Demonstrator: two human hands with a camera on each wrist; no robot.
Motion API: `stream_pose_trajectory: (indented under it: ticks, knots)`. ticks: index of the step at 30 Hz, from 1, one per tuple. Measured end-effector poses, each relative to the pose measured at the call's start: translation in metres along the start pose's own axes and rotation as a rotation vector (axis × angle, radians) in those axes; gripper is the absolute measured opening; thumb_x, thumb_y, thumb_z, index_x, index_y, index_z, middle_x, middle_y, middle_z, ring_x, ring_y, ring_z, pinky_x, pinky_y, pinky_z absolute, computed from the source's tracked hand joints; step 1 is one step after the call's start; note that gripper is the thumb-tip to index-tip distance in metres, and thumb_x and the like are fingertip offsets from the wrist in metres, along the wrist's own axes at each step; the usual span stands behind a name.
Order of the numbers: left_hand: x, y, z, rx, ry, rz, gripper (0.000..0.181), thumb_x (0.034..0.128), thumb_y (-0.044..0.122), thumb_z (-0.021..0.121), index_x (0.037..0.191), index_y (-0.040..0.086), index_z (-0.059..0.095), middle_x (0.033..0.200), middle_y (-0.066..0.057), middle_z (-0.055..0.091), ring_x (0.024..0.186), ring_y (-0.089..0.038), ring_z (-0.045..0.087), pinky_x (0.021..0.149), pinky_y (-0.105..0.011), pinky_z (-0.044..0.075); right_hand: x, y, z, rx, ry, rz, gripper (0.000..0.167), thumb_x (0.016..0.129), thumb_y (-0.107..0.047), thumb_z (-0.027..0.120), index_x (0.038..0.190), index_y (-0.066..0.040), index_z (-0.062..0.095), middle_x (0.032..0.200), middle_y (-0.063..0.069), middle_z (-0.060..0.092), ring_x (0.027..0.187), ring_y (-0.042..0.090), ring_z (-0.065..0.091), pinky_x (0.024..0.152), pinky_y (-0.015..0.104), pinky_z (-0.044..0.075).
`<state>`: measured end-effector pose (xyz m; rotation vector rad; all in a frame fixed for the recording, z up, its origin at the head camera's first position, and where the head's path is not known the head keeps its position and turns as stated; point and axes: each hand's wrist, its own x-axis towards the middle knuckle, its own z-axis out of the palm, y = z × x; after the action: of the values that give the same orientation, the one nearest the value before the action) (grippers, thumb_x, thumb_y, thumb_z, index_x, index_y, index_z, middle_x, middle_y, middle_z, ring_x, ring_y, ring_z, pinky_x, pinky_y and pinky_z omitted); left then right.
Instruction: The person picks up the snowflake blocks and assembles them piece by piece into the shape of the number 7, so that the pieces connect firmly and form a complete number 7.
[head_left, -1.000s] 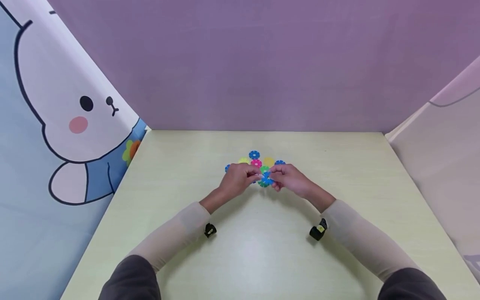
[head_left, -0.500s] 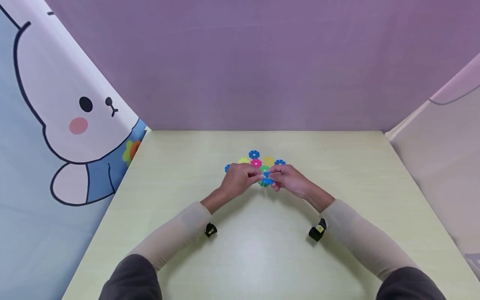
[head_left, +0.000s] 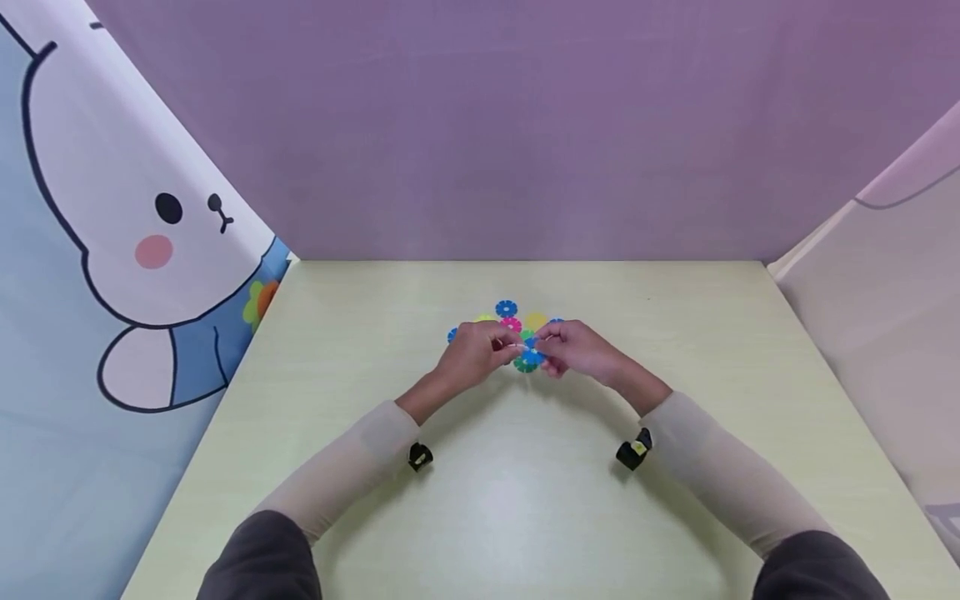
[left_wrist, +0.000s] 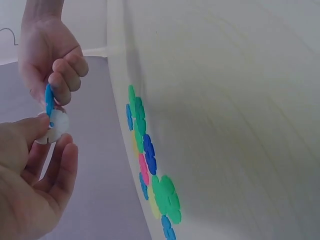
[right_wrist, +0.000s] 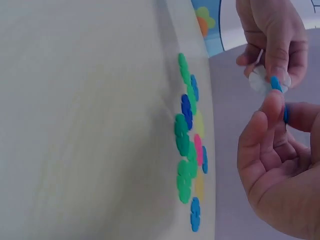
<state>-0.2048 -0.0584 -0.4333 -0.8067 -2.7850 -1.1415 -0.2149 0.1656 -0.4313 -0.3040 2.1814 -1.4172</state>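
Observation:
Between finger and thumb, the left hand [head_left: 474, 354] pinches a white notched disc [left_wrist: 59, 126]. The right hand [head_left: 585, 354] pinches a blue disc [left_wrist: 49, 100], and in both wrist views the two discs meet at their edges, the blue one roughly crosswise to the white. Both hands are held above the table, over a group of loose discs. In the head view the hands partly cover that group; a pink disc [head_left: 511, 326] and a dark green disc [head_left: 525, 365] show between them.
Behind the hands lie a blue disc [head_left: 506, 308] and a yellow disc [head_left: 536, 321] on the pale table [head_left: 480, 500]. Several green discs show in the wrist views. A purple panel [head_left: 525, 133] stands along the back edge, with a printed cloth [head_left: 120, 250] at the left.
Both hands keep their pinches and have shifted only slightly. The blue disc has turned a little between the fingers.

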Motion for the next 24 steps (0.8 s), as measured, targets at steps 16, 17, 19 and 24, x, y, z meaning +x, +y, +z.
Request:
stream_pose_trajectory:
  ticks: [16,17,19,24]
  knots:
    - [-0.005,-0.007,-0.005,0.031,-0.002,-0.062,0.018,0.0926,0.028,0.076,0.107,0.017,0.080,0.094,0.001,0.076,0.083,-0.012,0.066,0.069,-0.018,0.056,0.012,0.012,-0.026,-0.223,0.107,-0.017,0.034,0.107,-0.024,0.053,0.129,0.000,0.062,0.111,0.023,0.066,0.089,0.028,0.065,0.079,0.036,0.059]
    - [-0.006,-0.007,-0.005,0.029,-0.002,-0.065,0.018,0.0925,0.028,0.076,0.106,0.017,0.079,0.094,0.001,0.076,0.083,-0.012,0.067,0.069,-0.018,0.056,0.013,0.014,-0.026,-0.273,0.112,-0.028,0.032,0.106,-0.023,0.053,0.128,-0.001,0.063,0.111,0.021,0.067,0.090,0.027,0.065,0.079,0.036,0.059]
    - [-0.006,-0.009,-0.005,0.031,0.000,-0.072,0.017,0.0925,0.028,0.076,0.106,0.017,0.079,0.094,0.001,0.075,0.084,-0.012,0.067,0.069,-0.018,0.057,0.015,0.019,-0.028,-0.377,0.121,-0.052,0.029,0.105,-0.020,0.056,0.126,-0.003,0.065,0.111,0.016,0.069,0.092,0.026,0.065,0.078,0.036,0.059]
    - [-0.007,-0.013,-0.004,0.026,-0.003,-0.082,0.016,0.0926,0.027,0.076,0.104,0.016,0.078,0.094,0.001,0.075,0.084,-0.012,0.068,0.072,-0.019,0.058,0.022,0.031,-0.028,-0.579,0.109,-0.076,0.028,0.101,-0.018,0.062,0.126,-0.006,0.068,0.110,0.010,0.071,0.091,0.022,0.062,0.076,0.031,0.056]
